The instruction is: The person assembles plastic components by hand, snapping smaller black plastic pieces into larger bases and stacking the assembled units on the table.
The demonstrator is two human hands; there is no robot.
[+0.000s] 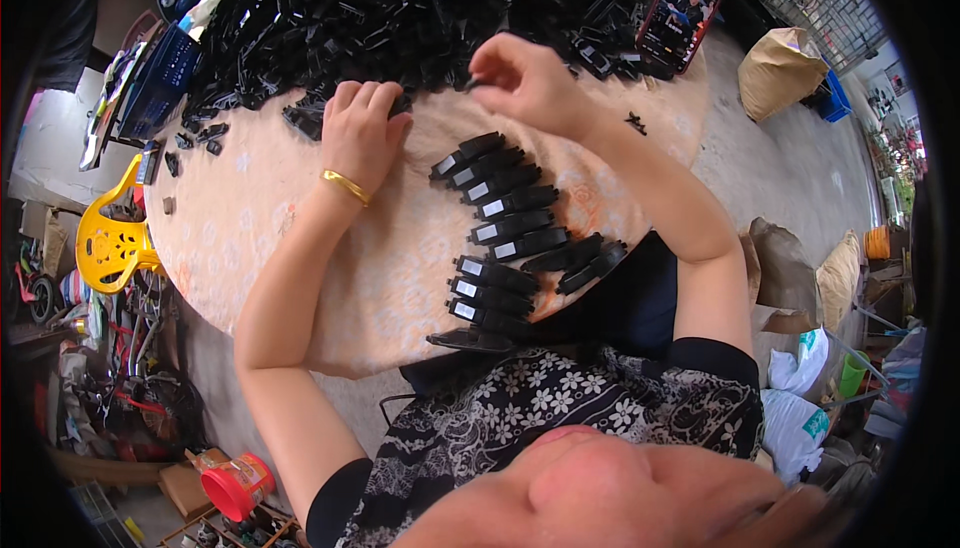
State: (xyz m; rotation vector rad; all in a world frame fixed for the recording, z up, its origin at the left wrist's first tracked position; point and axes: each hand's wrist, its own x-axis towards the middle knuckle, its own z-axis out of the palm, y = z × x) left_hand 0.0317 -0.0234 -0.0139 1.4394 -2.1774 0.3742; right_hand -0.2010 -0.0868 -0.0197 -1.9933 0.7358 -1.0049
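Note:
At the near edge of a big heap of black plastic parts [400, 18], my left hand [362, 136] is closed over a black plastic part [401, 105], mostly hidden by the fingers. A gold bracelet [345, 186] circles that wrist. To its right, my right hand [528, 86] is raised a little, thumb and fingers pinched on a small black piece [473, 85]. Nearer to me, several black plastic housings [508, 206] with pale labels lie side by side in a curved row. Two more housings [592, 266] lean at an angle to the right of that row.
A patterned peach cloth covers the round table [250, 238]. A phone [681, 18] stands at the heap's right end, and small black bits [636, 123] lie below it. Beyond the table are a yellow chair [112, 238], a red bucket [237, 486] and a paper sack [782, 75].

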